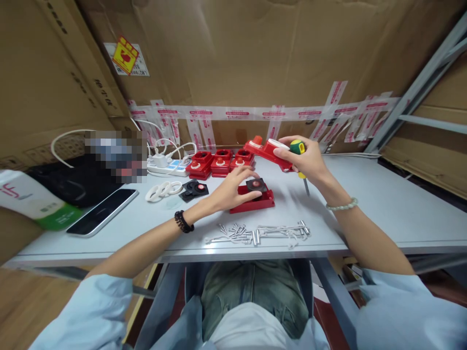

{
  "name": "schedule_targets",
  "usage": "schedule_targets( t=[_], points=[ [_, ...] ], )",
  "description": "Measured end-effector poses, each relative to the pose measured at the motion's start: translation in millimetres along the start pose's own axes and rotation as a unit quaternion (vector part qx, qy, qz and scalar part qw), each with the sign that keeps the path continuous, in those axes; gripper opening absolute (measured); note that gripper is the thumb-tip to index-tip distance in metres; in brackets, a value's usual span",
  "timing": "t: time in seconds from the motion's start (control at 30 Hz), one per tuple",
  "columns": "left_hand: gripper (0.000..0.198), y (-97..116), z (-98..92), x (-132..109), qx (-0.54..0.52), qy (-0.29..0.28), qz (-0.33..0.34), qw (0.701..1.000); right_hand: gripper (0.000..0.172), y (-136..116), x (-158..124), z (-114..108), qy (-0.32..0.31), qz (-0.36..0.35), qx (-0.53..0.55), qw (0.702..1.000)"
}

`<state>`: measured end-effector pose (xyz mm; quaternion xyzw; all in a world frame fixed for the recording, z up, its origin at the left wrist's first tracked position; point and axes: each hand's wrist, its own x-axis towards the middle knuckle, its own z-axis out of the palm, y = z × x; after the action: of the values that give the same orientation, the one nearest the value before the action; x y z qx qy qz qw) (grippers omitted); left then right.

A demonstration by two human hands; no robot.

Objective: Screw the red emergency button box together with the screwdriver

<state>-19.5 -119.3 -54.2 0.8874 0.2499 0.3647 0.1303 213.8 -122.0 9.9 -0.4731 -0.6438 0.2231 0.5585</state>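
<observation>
My left hand [235,188] curls thumb and fingers around a black square plate with a red centre [256,184]. The plate sits over an open red base [251,206] on the table. Raised to the right, my right hand [308,159] grips a red housing [268,153] with an orange-red knob and a white ring, tilted in the air. The same hand also holds a green-and-yellow screwdriver [297,147], its shaft pointing down. Loose screws [233,231] and metal pins with white cord [279,231] lie in front of the base.
Several assembled red units [222,164] stand behind my left hand. White rings [164,190] and black plates [193,189] lie to the left, near a phone [104,211] and a white-green packet [40,201]. A power strip [168,166] with cables sits behind; cardboard [237,58] walls the back.
</observation>
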Motion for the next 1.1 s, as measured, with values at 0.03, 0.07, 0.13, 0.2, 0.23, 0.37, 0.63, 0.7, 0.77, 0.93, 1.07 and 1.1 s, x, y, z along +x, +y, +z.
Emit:
schedule_targets(
  t=[0.03,0.07,0.13,0.2,0.23,0.37,0.63,0.7,0.77,0.93,1.07,1.1],
  points=[
    [0.029,-0.4,4.0,1.5,-0.003,-0.022,0.001,1.0,0.049,1.1,0.4,0.8,0.004,0.001,0.0,1.0],
    [0.027,-1.1,7.5,2.9,-0.01,-0.031,0.001,0.999,0.049,1.8,0.5,1.6,0.004,0.005,0.0,1.0],
    [0.023,-2.3,11.7,5.5,-0.027,-0.024,0.008,0.999,0.05,2.6,0.2,2.7,-0.001,0.016,-0.001,1.0],
    [0.022,-1.5,10.1,7.6,-0.042,0.004,0.012,0.999,0.05,2.8,-0.4,3.0,-0.006,0.022,-0.002,1.0],
    [0.022,-0.4,6.3,8.1,-0.046,0.019,0.009,0.999,0.05,3.0,-0.7,2.9,-0.006,0.022,-0.003,1.0],
    [0.025,-0.1,-27.1,-2.0,-0.03,0.058,-0.04,0.997,0.048,5.3,-0.6,2.3,0.002,0.012,-0.01,1.0],
    [0.037,-54.0,-93.8,-71.0,0.137,-0.009,-0.175,0.975,0.046,11.9,2.2,5.1,0.018,-0.03,-0.04,0.999],
    [0.039,-65.2,-97.4,-79.9,0.158,-0.021,-0.183,0.97,0.044,13.2,2.8,5.3,0.017,-0.043,-0.044,0.998],
    [0.041,-71.0,-98.3,-83.2,0.163,-0.022,-0.186,0.969,0.043,14.3,3.2,5.2,0.019,-0.046,-0.044,0.998],
    [0.041,-74.0,-98.7,-81.9,0.137,-0.022,-0.196,0.971,0.044,15.1,3.6,4.7,0.017,-0.042,-0.042,0.998],
    [0.044,-75.2,-98.5,-82.4,0.13,-0.011,-0.203,0.971,0.044,14.7,3.0,4.9,0.017,-0.042,-0.045,0.998],
    [0.045,-74.9,-98.7,-82.5,0.13,-0.009,-0.206,0.97,0.045,14.6,2.8,5.0,0.017,-0.04,-0.047,0.998]
  ],
)
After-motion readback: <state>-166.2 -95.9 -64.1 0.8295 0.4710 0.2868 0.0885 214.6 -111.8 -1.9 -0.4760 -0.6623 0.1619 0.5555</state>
